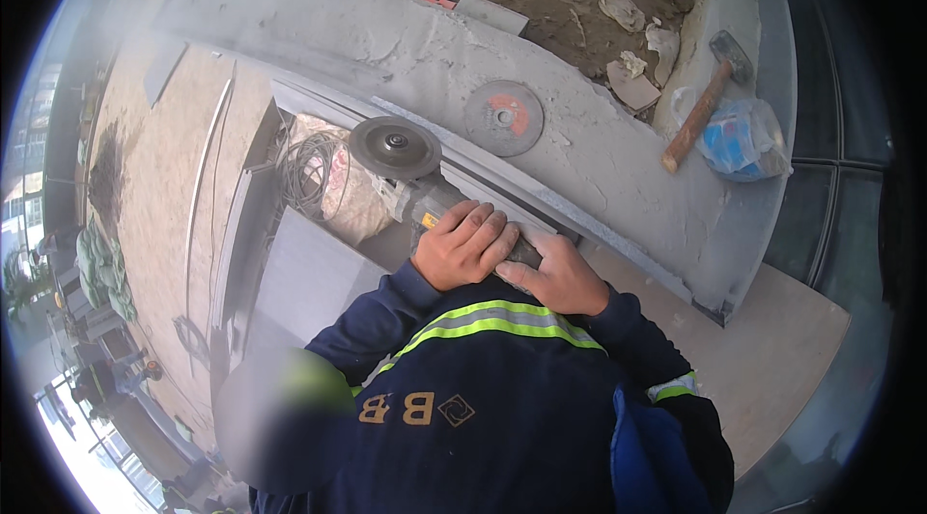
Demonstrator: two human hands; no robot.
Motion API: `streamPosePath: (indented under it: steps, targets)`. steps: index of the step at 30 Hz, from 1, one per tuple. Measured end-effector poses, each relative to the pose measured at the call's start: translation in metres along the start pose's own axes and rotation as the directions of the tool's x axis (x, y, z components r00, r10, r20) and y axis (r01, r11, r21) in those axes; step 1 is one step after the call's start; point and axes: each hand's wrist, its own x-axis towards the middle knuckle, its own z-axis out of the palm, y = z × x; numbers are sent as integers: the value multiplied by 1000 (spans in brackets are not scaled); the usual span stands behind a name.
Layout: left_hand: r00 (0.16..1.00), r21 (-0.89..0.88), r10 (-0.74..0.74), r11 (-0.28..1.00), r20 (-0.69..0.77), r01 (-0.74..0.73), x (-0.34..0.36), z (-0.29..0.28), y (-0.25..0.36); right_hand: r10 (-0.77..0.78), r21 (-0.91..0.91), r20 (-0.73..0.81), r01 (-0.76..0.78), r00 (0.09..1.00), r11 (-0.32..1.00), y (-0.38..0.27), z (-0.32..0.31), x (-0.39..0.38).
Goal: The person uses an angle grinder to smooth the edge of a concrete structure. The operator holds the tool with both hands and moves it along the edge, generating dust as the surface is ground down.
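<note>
An angle grinder (439, 205) with a dark round cutting disc (394, 148) is held close in front of my body. My left hand (465, 246) wraps over its body, fingers curled. Just right of it, my right hand (558, 275) grips the rear part of the same tool, thumb pressed along it. The disc is at the edge of a long grey stone strip (579, 222); whether it touches the strip I cannot tell. Under my palms the tool's rear end is hidden.
A spare cutting disc (504, 118) lies on the grey ledge (618, 186). At the right are a wooden-handled hammer (697, 116) and a plastic bag with blue contents (739, 139). Coiled wire (311, 171) and a sack (357, 195) sit left of the grinder. Pale dust hangs upper left.
</note>
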Motion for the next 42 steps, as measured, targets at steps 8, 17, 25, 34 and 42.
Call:
streamPosePath:
  steps: [8,17,25,34,42]
  targets:
    - [997,-33,-30,999,68,33,-15,9,-50,-132,-8,-84,132,988,991,19,15,52]
    - [1000,4,4,1000,9,-4,0,-2,2,11,-12,18,-11,1000,1000,5,1,1]
    - [997,-50,-49,997,66,52,-10,6,-41,10,-14,-21,-11,1000,1000,8,9,44]
    - [1000,-10,2,1000,24,-2,1,-3,3,23,-43,11,-22,1000,999,0,-1,-5]
    - [996,-50,-51,997,75,55,-7,7,-35,-54,-18,-29,53,998,998,9,6,39]
